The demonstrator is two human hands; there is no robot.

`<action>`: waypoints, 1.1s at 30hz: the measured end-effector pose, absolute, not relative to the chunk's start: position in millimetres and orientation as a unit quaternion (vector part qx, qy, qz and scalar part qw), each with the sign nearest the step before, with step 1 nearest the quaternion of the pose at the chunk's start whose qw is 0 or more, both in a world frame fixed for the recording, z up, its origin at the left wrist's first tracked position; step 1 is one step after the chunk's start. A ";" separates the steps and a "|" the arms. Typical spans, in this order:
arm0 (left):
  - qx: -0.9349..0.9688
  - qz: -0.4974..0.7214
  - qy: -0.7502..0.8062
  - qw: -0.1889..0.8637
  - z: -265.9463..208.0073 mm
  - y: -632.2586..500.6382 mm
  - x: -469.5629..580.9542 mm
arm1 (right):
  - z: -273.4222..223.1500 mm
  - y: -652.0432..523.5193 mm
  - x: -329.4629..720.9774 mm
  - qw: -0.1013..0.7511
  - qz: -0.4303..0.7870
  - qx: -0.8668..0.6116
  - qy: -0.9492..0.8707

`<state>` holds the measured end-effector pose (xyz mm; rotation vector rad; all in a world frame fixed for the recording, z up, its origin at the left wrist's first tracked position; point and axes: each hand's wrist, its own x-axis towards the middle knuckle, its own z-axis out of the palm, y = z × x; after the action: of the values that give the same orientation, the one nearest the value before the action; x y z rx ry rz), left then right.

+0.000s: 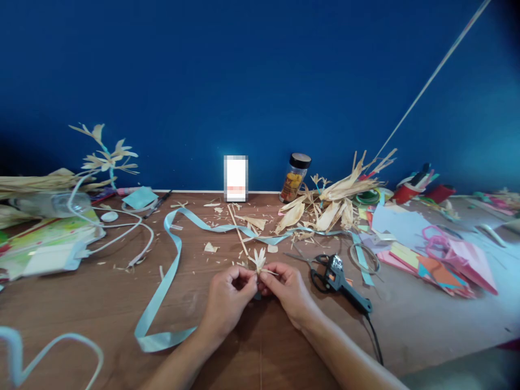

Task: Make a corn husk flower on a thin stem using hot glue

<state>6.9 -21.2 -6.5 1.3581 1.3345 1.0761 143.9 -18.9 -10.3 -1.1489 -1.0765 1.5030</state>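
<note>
Both my hands meet over the middle of the table, pinching a small flower of pale dried husk (259,260). My left hand (232,292) grips its base from the left with thumb and fingers. From the right, my right hand (287,290) pinches it at the same spot, beside a thin strip that sticks out. The flower's petals point up and away from me. A thin stick (239,232) lies on the table just beyond it. Light blue ribbon (173,265) loops across the table to the left and behind my hands.
Right of my hands lie a glue gun (341,284) with a cord and black-handled scissors (319,273). Dried husks (333,203) and a jar (295,179) stand behind. Coloured paper (422,265) covers the right side. At left are a white charger (57,255), cables and a husk-flower stem (109,162).
</note>
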 end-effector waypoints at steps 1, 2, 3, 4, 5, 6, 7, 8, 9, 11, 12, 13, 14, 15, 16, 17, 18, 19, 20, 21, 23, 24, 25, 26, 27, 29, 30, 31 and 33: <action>0.551 0.437 0.540 0.462 -6.4 -21.2 7.0 | -9.9 -18.8 143.9 0.465 0.613 -0.465 -0.438; 0.551 0.436 0.538 0.465 -6.0 -21.3 7.1 | -9.6 -18.7 144.0 0.464 0.614 -0.463 -0.439; 0.551 0.434 0.537 0.468 -5.5 -21.5 7.3 | -9.5 -18.7 144.1 0.463 0.613 -0.464 -0.441; 0.553 0.432 0.536 0.469 -5.0 -21.9 7.4 | -9.5 -18.7 144.1 0.463 0.611 -0.467 -0.441; 0.558 0.430 0.537 0.465 -4.4 -22.4 7.5 | -9.7 -18.8 144.0 0.464 0.608 -0.470 -0.441; 0.565 0.428 0.538 0.456 -4.0 -23.0 7.6 | -10.0 -19.0 144.0 0.465 0.605 -0.472 -0.441; 0.575 0.426 0.540 0.443 -3.8 -23.7 7.6 | -10.4 -19.3 144.0 0.468 0.601 -0.473 -0.442; 0.587 0.425 0.542 0.426 -3.8 -24.3 7.6 | -10.8 -19.5 144.0 0.469 0.599 -0.473 -0.444; 0.599 0.424 0.544 0.407 -4.2 -24.9 7.5 | -11.3 -19.7 144.1 0.471 0.598 -0.471 -0.446; 0.621 0.427 0.545 0.368 -5.6 -25.8 7.4 | -12.0 -19.9 144.4 0.469 0.598 -0.471 -0.448; 0.631 0.428 0.543 0.351 -6.6 -26.0 7.3 | -12.2 -19.9 144.5 0.467 0.598 -0.472 -0.449; 0.639 0.430 0.540 0.338 -7.7 -26.1 7.4 | -12.2 -19.9 144.6 0.466 0.597 -0.473 -0.450; 0.646 0.434 0.537 0.327 -8.7 -26.2 7.6 | -12.0 -19.8 144.5 0.466 0.596 -0.473 -0.452; 0.649 0.438 0.534 0.319 -9.4 -26.3 8.0 | -11.8 -19.7 144.4 0.467 0.593 -0.472 -0.455; 0.650 0.442 0.532 0.315 -9.7 -26.4 8.5 | -11.5 -19.5 144.1 0.469 0.590 -0.472 -0.457; 0.648 0.447 0.531 0.315 -9.7 -26.7 9.2 | -11.2 -19.3 143.8 0.472 0.586 -0.472 -0.458; 0.644 0.452 0.531 0.315 -9.2 -27.0 10.0 | -11.1 -19.1 143.5 0.475 0.583 -0.474 -0.457; 0.640 0.456 0.529 0.320 -8.4 -27.4 11.0 | -11.1 -18.7 143.1 0.479 0.580 -0.476 -0.455; 0.637 0.457 0.526 0.330 -7.5 -27.8 12.0 | -11.3 -18.4 142.9 0.482 0.579 -0.479 -0.452; 0.632 0.456 0.524 0.344 -6.5 -28.2 13.0 | -11.6 -18.1 142.7 0.485 0.578 -0.480 -0.447; 0.612 0.456 0.520 0.383 -5.0 -28.4 14.6 | -12.2 -17.5 142.7 0.494 0.582 -0.479 -0.433; 0.598 0.455 0.519 0.407 -4.6 -28.1 15.0 | -12.3 -17.4 142.8 0.500 0.585 -0.475 -0.426; 0.582 0.455 0.519 0.430 -4.3 -27.5 15.1 | -12.2 -17.3 143.0 0.504 0.589 -0.471 -0.420; 0.565 0.457 0.519 0.450 -4.2 -26.5 14.7 | -11.9 -17.4 143.2 0.508 0.592 -0.467 -0.416; 0.552 0.456 0.518 0.468 -4.2 -25.3 14.0 | -11.3 -17.6 143.4 0.511 0.592 -0.464 -0.416; 0.535 0.454 0.516 0.491 -4.3 -22.7 11.7 | -9.9 -18.1 144.0 0.514 0.586 -0.462 -0.423; 0.534 0.453 0.515 0.495 -4.3 -21.4 10.5 | -9.2 -18.4 144.2 0.513 0.582 -0.462 -0.429; 0.538 0.450 0.513 0.495 -4.2 -20.4 9.3 | -8.8 -18.6 144.4 0.511 0.579 -0.462 -0.436; 0.558 0.440 0.508 0.486 -4.2 -19.3 7.6 | -8.9 -19.0 144.5 0.511 0.574 -0.459 -0.446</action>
<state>7.6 -19.3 -4.2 1.3581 1.2372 1.0718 144.5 -19.0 -8.9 -1.1046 -1.0741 1.3816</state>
